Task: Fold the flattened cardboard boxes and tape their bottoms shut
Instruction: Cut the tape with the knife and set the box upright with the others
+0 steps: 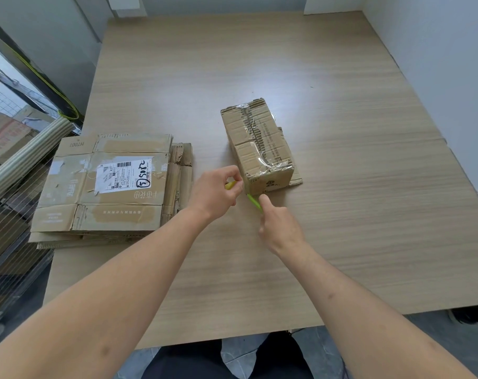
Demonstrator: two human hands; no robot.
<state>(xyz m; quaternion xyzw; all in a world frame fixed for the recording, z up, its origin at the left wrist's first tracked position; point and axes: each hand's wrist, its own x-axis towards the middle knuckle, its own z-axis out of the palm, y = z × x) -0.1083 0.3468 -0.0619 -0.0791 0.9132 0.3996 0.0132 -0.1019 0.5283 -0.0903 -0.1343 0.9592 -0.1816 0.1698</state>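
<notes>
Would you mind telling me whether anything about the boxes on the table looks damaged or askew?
The folded box is worn: torn, peeling paper along its crinkled clear tape, and a flap sticking out at its base. The flattened boxes are stacked unevenly, with crumpled edges jutting out on the right.

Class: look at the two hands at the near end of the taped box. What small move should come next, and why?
Probably draw the green cutter across to sever the tape. The folded box already has clear tape along its seam, the left hand pinches something yellow at the near corner, and the right hand holds the cutter there.
</notes>
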